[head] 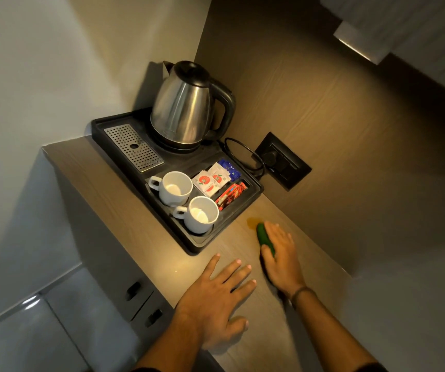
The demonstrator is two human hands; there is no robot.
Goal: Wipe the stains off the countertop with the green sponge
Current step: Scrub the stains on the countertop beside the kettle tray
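Observation:
My right hand (280, 253) lies flat over the green sponge (263, 235) and presses it onto the wooden countertop (245, 253); only the sponge's left edge shows past my fingers. Just beyond the sponge's far end is a small yellowish stain (252, 220), close to the black tray's corner. My left hand (216, 299) rests palm down on the countertop near its front edge, fingers spread, holding nothing.
A black tray (232, 218) at the far left holds a steel kettle (186, 108), two white cups (175, 187) and sachets (212, 178). A wall socket (283, 161) with a plugged cord sits behind. Drawers (135, 291) are below the front edge.

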